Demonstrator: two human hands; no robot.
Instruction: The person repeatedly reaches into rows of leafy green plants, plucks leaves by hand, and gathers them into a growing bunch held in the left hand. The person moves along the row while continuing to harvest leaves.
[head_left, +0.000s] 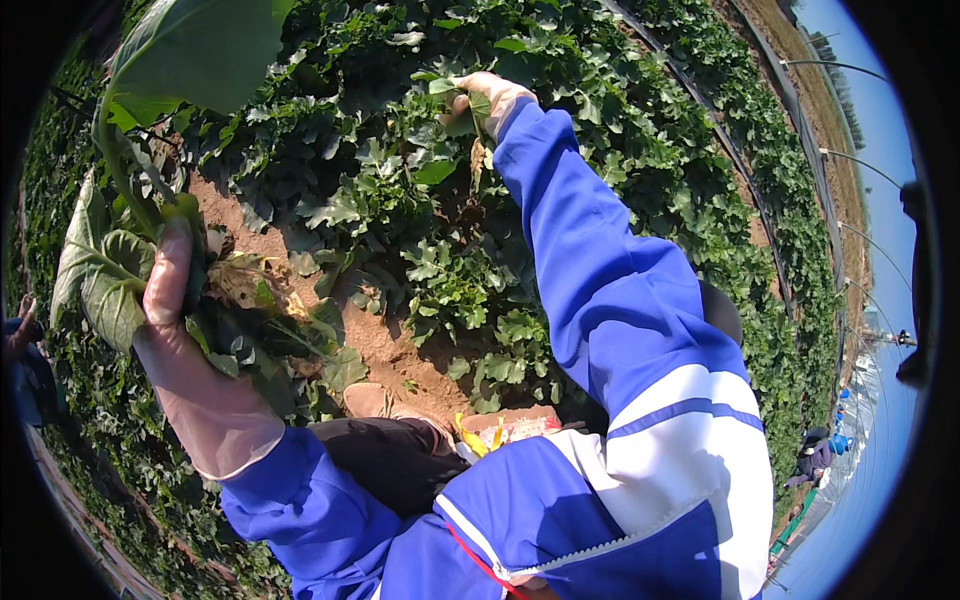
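My left hand (176, 315), in a translucent glove, is closed around the stems of a bundle of large green leaves (120, 262) at the left. One broad leaf (195, 60) rises above it towards the top left. Withered leaves (244, 281) hang beside the fingers. My right hand (487, 97), also gloved, reaches into the lobed-leaf plants (427, 262) at the top centre. Its fingers are bent around a leaf (480, 109), and a dry, brown leaf dangles below. Foliage partly hides the fingertips.
Rows of leafy plants surround bare soil (390, 345). My shoe (382, 401) stands on the soil. A patterned bag or cloth (517, 427) with yellow strips lies by my legs. Dark irrigation hose (697, 97) and hoops (840, 64) run at right. A person (26, 360) is at far left, another (810, 457) far right.
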